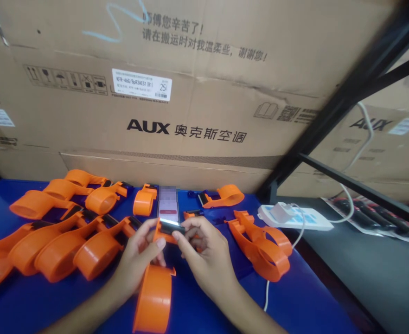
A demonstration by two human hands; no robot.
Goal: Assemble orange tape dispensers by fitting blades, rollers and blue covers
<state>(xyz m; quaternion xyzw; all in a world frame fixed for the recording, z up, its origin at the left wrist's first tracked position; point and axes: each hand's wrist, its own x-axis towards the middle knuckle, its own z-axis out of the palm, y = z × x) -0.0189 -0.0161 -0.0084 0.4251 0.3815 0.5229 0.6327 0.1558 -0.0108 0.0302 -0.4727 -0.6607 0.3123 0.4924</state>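
In the middle of the head view, my left hand (pixel 139 253) is closed around the neck of an orange tape dispenser (pixel 153 299). The dispenser's round hub hangs down toward me, with no tape on it. At its upper end sits a black bar (pixel 171 227) with a pale toothed edge. My right hand (pixel 204 250) pinches the right end of this bar between thumb and fingers. Part of the dispenser's frame is hidden behind my fingers. Just beyond my hands lies a phone (pixel 169 204) with a lit screen.
Several orange tape dispensers (pixel 96 255) lie on the blue surface (pixel 295 297) at left. More orange frames (pixel 260 246) lie at right, near a white power strip (pixel 297 217) with a plugged-in charger and cable. A large cardboard box (pixel 190 106) stands behind, beside a black shelf frame (pixel 316 125).
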